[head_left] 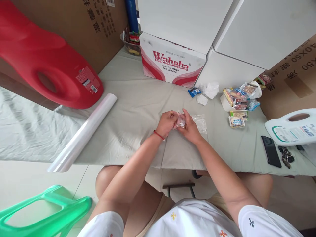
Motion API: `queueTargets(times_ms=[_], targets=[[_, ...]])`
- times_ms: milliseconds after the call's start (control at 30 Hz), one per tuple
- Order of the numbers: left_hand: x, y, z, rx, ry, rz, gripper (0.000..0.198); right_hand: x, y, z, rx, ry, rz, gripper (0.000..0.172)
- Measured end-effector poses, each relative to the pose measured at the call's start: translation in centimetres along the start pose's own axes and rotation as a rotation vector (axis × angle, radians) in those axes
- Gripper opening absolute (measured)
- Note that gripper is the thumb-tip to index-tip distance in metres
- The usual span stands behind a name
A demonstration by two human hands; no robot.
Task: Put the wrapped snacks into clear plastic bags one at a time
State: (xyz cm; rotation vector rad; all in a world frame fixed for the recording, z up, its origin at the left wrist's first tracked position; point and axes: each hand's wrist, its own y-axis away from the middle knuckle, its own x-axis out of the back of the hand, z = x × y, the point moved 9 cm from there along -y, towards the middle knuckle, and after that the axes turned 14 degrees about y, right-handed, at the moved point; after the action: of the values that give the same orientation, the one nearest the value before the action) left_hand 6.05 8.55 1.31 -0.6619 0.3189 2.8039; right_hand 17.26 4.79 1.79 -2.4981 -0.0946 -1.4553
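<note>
My left hand [167, 124] and my right hand [190, 130] meet over the middle of the cloth-covered table. Between them is a small clear plastic-wrapped item [181, 123] with faint print on it; its contents are hard to make out. The left fingers pinch the wrapping at one side, while the right fingers curl round the other side. Just right of my right hand, a flat transparent plastic piece [201, 123] lies on the cloth. My left wrist wears a red cord [159, 135].
A clear film roll [84, 135] and large red jug [61, 69] are left. Behind stands a Wahaha carton [172, 61] near crumpled white plastic [209, 90]. Packaged snacks fill a white tub [225, 102]. A phone [271, 151], keys [286, 156] and a white bottle [293, 128] lie right.
</note>
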Motion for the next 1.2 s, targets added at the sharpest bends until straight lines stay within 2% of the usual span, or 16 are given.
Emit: queueTargets(times_ms=[133, 233, 333, 433, 500, 567, 733, 833, 1000, 1100, 1200], targets=[[-0.5, 0.3, -0.4, 0.018, -0.218, -0.045, 0.028, 0.0, -0.1, 1.0, -0.087, -0.095, -0.042, 0.107], [-1.1, 0.6, 0.3, -0.085, -0.514, -0.092, 0.034, 0.4, -0.1, 0.6, -0.056, -0.172, -0.076, 0.106], [-1.8, 1.0, 0.6, -0.165, -0.811, -0.123, 0.037, 1.2, -0.1, 0.9, -0.051, -0.246, -0.083, 0.087], [-2.0, 1.4, 0.6, -0.179, -0.980, -0.124, 0.038, 3.2, 0.1, 2.0, -0.100, -0.306, 0.067, 0.053], [-2.3, 1.7, 0.6, -0.196, -1.034, -0.146, 0.037, 4.3, 0.2, 2.2, -0.098, -0.290, 0.166, 0.040], [-2.5, 1.9, 0.6, -0.221, -1.077, -0.171, 0.036, 4.4, 0.0, 1.7, -0.060, -0.238, 0.176, 0.036], [-2.0, 1.6, 0.1, -0.159, -1.112, -0.126, 0.055, 2.6, -1.2, 1.4, -0.035, -0.101, 0.082, 0.039], [-1.3, 1.3, 0.1, -0.103, -1.173, -0.071, 0.066, 1.9, -1.5, 2.1, -0.061, -0.056, 0.113, 0.042], [-0.5, 1.2, 0.3, -0.021, -1.345, -0.046, 0.071, 1.3, -1.4, 3.6, -0.190, -0.068, 0.132, 0.051], [-0.2, 1.2, 0.4, -0.008, -1.362, -0.048, 0.075, 2.5, -1.0, 3.6, -0.225, -0.066, 0.176, 0.050], [-0.2, 1.1, 0.2, -0.013, -1.350, -0.076, 0.077, 4.5, -0.7, 1.8, -0.076, -0.013, 0.241, 0.042]])
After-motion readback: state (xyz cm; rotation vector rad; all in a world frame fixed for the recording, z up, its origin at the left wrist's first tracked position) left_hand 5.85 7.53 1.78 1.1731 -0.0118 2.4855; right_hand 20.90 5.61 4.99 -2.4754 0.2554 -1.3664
